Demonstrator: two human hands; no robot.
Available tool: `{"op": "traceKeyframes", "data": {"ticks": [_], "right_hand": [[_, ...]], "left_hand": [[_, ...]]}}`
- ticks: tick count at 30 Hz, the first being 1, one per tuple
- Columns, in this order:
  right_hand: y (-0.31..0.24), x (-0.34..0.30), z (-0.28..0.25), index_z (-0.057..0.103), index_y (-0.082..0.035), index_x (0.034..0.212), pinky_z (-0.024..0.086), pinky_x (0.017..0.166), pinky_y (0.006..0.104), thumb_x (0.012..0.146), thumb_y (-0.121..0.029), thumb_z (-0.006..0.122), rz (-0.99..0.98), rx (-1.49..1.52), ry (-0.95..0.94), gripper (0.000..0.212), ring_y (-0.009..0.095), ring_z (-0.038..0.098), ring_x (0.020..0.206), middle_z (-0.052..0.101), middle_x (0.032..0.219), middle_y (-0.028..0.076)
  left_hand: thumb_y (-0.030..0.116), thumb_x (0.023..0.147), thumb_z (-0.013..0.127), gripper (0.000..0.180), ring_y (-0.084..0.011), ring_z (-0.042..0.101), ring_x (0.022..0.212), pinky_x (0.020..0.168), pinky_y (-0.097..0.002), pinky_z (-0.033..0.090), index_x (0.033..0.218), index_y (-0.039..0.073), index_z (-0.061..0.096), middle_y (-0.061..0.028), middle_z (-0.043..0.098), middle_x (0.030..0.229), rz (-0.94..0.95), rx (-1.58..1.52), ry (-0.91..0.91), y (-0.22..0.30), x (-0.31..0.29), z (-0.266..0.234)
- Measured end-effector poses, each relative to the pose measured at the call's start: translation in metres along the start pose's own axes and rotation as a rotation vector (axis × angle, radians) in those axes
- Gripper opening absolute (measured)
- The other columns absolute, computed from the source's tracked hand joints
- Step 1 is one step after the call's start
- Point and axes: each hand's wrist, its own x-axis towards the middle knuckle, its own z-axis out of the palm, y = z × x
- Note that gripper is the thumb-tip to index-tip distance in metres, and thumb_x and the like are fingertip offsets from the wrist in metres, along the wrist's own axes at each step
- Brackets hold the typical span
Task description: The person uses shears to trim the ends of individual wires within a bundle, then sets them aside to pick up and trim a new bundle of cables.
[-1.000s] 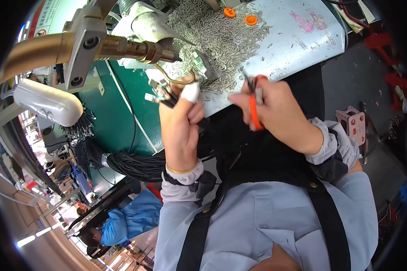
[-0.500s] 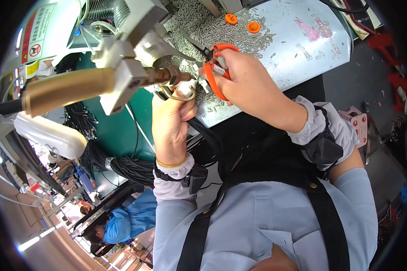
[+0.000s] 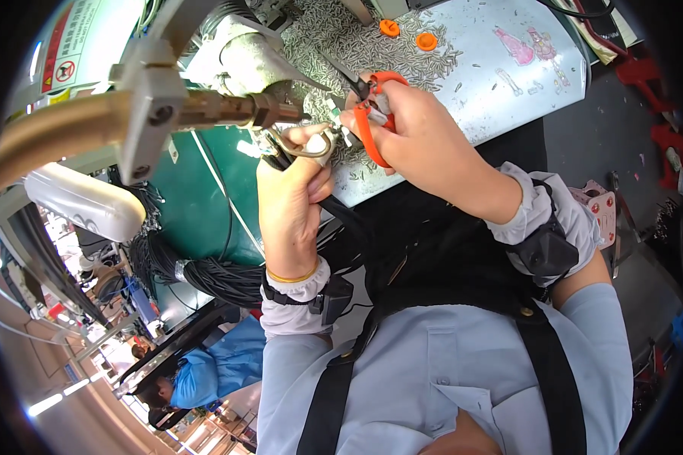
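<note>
My left hand [image 3: 292, 205] is closed around black cables [image 3: 277, 155], thumb and fingers pinched near a bent metal loop [image 3: 322, 144]. Just above its fingers, the narrow tip of a soldering-iron-like tool [image 3: 284, 114] points right. My right hand [image 3: 425, 136] grips orange-handled scissors [image 3: 370, 140], their dark pointed blades aimed up and left over the metal pieces. Between the two hands sits a tiny green-and-white part [image 3: 337, 115]; whether fingers touch it cannot be made out.
Many small silvery metal pieces [image 3: 425, 64] cover the pale worktop [image 3: 493, 98], with two orange caps [image 3: 426, 42] among them. A metal bracket [image 3: 152, 106] and a white rounded arm [image 3: 83, 201] stand at left. Bundled black cables [image 3: 220, 280] lie below; a person in blue [image 3: 212, 371] is beyond.
The iron and its bracket have shifted left and slightly up, away from my fingers. My right hand with the scissors has moved a little right. My left hand stays nearly in place.
</note>
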Motion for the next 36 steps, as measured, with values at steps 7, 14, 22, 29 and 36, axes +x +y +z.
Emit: {"op": "traceKeyframes", "data": {"ticks": [7,14,22,29,36], "right_hand": [[-0.007,-0.026,-0.012,0.05,-0.001,0.082,0.038,0.046,0.0235,0.078,-0.009,0.061,-0.203,-0.244,0.175,0.014,0.011,0.046,0.047,0.055,0.07,0.006],[-0.025,-0.041,-0.011,0.054,0.001,0.085,0.039,0.05,0.0219,0.077,-0.008,0.061,-0.209,-0.14,-0.037,0.014,0.011,0.051,0.053,0.057,0.067,0.007],[-0.02,-0.036,-0.024,0.058,0.0,0.089,0.039,0.048,0.0233,0.076,-0.006,0.063,0.146,0.277,-0.272,0.015,0.011,0.053,0.053,0.059,0.065,0.009],[-0.005,-0.035,-0.016,0.06,-0.003,0.088,0.044,0.05,0.0246,0.071,-0.006,0.066,-0.5,-0.201,0.018,0.018,0.016,0.059,0.058,0.062,0.072,0.008],[0.003,-0.038,-0.022,0.06,-0.007,0.085,0.048,0.05,0.0254,0.067,-0.005,0.069,-0.612,-0.23,-0.13,0.02,0.02,0.064,0.068,0.064,0.085,0.007]], "left_hand": [[0.002,0.082,0.053,0.016,-0.0134,0.052,0.063,0.059,-0.0238,0.043,0.097,-0.003,0.053,-0.0056,0.056,0.08,0.055,0.129,0.183,-0.015,-0.04,0.025],[0.0,0.081,0.054,0.018,-0.0157,0.056,0.069,0.067,-0.0262,0.047,0.098,-0.003,0.052,-0.0077,0.059,0.083,0.253,0.632,-0.047,-0.031,-0.057,0.026],[-0.005,0.079,0.053,0.021,-0.0155,0.056,0.062,0.059,-0.0247,0.046,0.1,-0.005,0.048,-0.0112,0.058,0.077,0.039,0.154,-0.054,-0.022,-0.064,0.029],[-0.003,0.081,0.045,0.032,-0.0083,0.04,0.046,0.041,-0.0187,0.032,0.11,0.002,0.037,-0.0089,0.052,0.068,0.008,-0.042,0.051,-0.014,-0.069,0.032],[-0.002,0.08,0.045,0.029,-0.004,0.026,0.042,0.037,-0.0177,0.021,0.108,0.004,0.037,-0.0029,0.043,0.062,-0.057,-0.205,-0.082,-0.018,-0.067,0.022]]}}
